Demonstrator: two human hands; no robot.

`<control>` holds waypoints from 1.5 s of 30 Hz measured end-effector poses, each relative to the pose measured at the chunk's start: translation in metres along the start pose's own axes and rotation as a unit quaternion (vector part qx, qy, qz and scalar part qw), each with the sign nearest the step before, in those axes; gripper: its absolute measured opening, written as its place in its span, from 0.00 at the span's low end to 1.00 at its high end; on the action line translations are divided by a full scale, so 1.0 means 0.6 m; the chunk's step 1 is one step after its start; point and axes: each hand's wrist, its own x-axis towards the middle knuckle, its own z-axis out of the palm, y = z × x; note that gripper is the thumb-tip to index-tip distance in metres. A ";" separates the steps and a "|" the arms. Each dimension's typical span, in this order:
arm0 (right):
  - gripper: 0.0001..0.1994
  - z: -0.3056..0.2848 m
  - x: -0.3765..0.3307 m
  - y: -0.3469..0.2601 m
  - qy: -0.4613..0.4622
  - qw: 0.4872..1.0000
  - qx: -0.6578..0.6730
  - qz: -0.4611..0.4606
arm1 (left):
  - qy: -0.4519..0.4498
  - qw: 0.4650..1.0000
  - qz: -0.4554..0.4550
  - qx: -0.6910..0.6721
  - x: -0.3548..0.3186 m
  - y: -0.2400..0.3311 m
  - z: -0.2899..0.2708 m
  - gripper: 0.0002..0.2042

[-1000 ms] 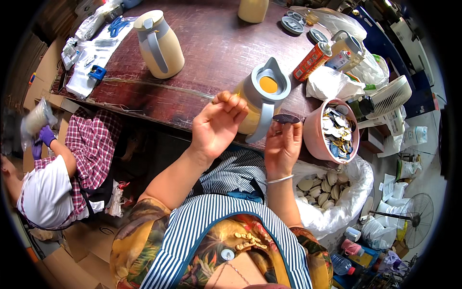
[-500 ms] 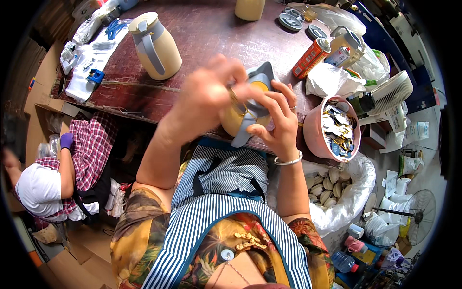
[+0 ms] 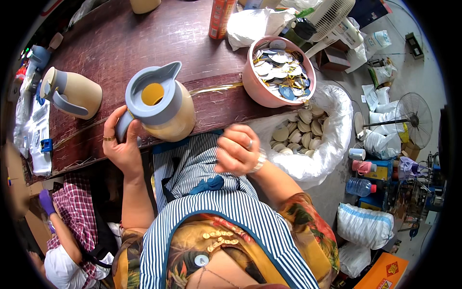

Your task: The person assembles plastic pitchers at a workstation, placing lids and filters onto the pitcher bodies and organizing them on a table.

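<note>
- Pointing forward with the left forearm (image 3: pixel 133 192), bare and almost straight ahead, leaning slightly outward.
- Holding the left wrist (image 3: pixel 131 169) nearly in line with that forearm.
- Gripping with the left hand (image 3: pixel 121 144), bending its fingers (image 3: pixel 113 120) on the outer side and setting its thumb (image 3: pixel 132 131) opposite, on the inner side.
- Slanting inward and forward with the right forearm (image 3: pixel 275 184), also bare, toward the body's midline.
- Holding the right hand (image 3: pixel 237 150) in front of the waist, well apart from the left and slightly nearer the body.
- Curling the right fingers loosely toward the palm; slightly blurred there, with fingertips hard to make out.
</note>
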 end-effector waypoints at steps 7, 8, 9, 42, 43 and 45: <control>0.11 -0.190 -0.428 0.130 -0.442 0.619 -0.266 0.593 | -0.067 0.996 0.046 -0.025 0.012 0.008 -0.010 0.17; 0.14 -0.196 -0.464 0.148 -0.448 0.604 -0.283 0.595 | -0.062 0.997 0.046 -0.025 0.010 0.010 -0.007 0.17; 0.15 -0.188 -0.492 0.163 -0.454 0.613 -0.264 0.590 | -0.044 0.998 0.046 0.020 0.010 0.010 -0.004 0.17; 0.40 -0.078 0.265 0.034 -0.279 0.921 0.268 0.048 | -0.287 0.948 0.125 -0.053 0.025 0.145 -0.050 0.18; 0.38 -0.077 0.265 0.035 -0.272 0.921 0.271 0.065 | -0.293 0.949 0.095 -0.062 0.025 0.144 -0.051 0.18; 0.28 -0.072 0.269 0.037 -0.236 0.921 0.278 0.138 | -0.307 0.944 0.096 -0.072 0.024 0.145 -0.050 0.18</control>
